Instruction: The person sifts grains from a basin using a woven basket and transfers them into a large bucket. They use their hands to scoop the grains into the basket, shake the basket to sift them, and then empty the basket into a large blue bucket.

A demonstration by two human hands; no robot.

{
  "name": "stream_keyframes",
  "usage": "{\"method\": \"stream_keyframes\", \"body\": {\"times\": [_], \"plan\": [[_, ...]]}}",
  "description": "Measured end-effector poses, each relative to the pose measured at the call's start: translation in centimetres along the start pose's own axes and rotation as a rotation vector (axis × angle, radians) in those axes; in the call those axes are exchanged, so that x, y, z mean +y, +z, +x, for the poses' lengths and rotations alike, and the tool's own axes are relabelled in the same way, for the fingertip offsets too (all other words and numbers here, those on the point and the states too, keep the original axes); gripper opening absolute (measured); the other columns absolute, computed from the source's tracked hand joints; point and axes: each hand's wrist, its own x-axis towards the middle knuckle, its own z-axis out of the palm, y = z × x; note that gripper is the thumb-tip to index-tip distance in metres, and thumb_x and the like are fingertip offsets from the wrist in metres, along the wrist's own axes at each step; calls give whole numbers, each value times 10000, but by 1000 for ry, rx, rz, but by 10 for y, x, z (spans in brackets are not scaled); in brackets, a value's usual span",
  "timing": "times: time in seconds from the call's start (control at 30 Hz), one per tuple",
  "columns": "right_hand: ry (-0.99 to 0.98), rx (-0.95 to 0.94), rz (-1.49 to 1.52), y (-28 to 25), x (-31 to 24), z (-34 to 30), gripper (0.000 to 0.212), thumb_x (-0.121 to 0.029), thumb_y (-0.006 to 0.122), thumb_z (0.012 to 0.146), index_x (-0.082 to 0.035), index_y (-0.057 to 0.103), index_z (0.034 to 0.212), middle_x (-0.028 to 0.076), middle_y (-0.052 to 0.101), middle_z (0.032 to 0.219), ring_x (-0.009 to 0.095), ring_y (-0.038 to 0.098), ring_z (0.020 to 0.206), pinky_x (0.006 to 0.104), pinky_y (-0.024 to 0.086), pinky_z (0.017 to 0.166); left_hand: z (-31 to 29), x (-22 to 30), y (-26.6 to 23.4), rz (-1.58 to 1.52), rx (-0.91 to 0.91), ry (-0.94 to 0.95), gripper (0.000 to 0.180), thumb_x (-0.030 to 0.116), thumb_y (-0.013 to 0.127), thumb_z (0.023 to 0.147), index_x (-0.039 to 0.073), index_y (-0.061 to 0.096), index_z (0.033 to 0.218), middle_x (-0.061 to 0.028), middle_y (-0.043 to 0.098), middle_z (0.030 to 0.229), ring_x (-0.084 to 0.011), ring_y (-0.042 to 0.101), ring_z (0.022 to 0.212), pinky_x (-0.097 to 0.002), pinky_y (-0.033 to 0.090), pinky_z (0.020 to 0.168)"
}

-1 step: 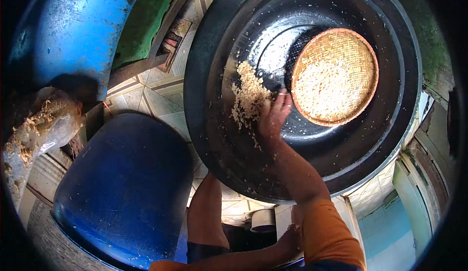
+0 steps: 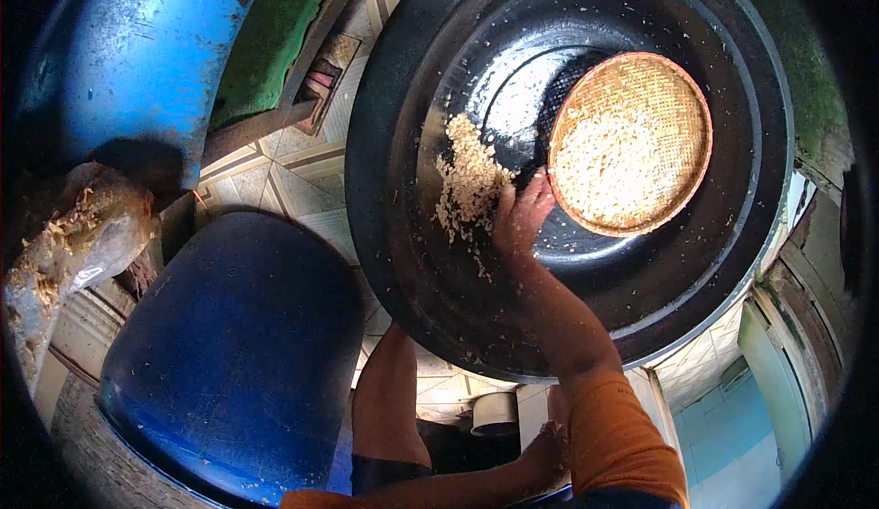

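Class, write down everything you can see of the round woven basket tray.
The round woven basket tray is shallow, tan, seemingly of plaited cane, with a thicker orange-brown rim. It rests tilted inside the large black basin, right of centre, holding a pale layer of grainy crumbs. The right hand reaches its lower left rim beside a loose crumb heap.

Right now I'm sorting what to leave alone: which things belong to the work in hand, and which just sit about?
In use: right hand, pale grain heap, big black pan, woven basket.
Just about: blue drum, upper blue barrel, tiled floor.
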Motion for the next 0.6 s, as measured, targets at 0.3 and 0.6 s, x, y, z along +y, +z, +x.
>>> {"method": "stream_keyframes", "body": {"times": [0.3, 0.6], "plan": [[-59, 24, -143, 24, 26, 21, 688, -249, 548, 865, 118, 253, 1366, 345, 310, 1363, 479, 282, 1275, 572, 164, 1064, -1, -17, 18, -135, -65, -146, 598, 233, 358, 944, -159, 132, 1335, -316, 254, 1381, -399, 329, 1279, -468, 242, 1087], [-324, -256, 285, 29, -36, 34, 702, -225, 516, 872, 127, 197, 1388, 336, 199, 1437, 477, 177, 1348, 557, 124, 1096, -4, -14, 33, -103, -44, -103, 494, 177, 470, 854, -101, 385, 1253, -270, 443, 1199, -326, 431, 1164, -412, 310, 1019]]}}
